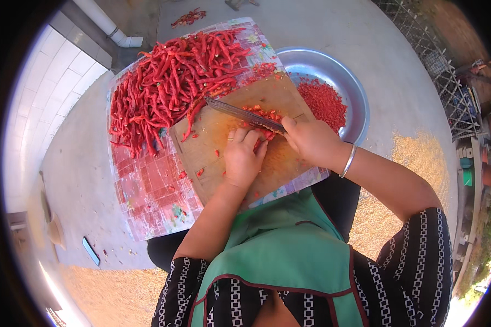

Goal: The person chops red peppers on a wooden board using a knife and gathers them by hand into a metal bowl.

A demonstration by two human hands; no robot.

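Chillies (259,113) lie in a small bunch on the wooden chopping board (218,144), pinned under the curled fingers of the left hand (241,158) so the tips tuck back from the blade. Right hand (311,141) is closed around the handle of the cleaver (240,113), whose blade slants up and to the left across the board with its edge down on the bunch, right beside the left fingertips. Whole red chillies sit in a big heap (169,87) on the far left of the patterned mat (147,191), touching the board's upper edge, within easy reach. Chopped pieces (324,101) fill the near side of the metal basin (354,92), which butts against the board's right edge, so cuttings can be swept straight in. Board's near half is mostly bare; the concrete ground (82,174) around stays open, a few stray chillies (188,17) lying beyond the mat
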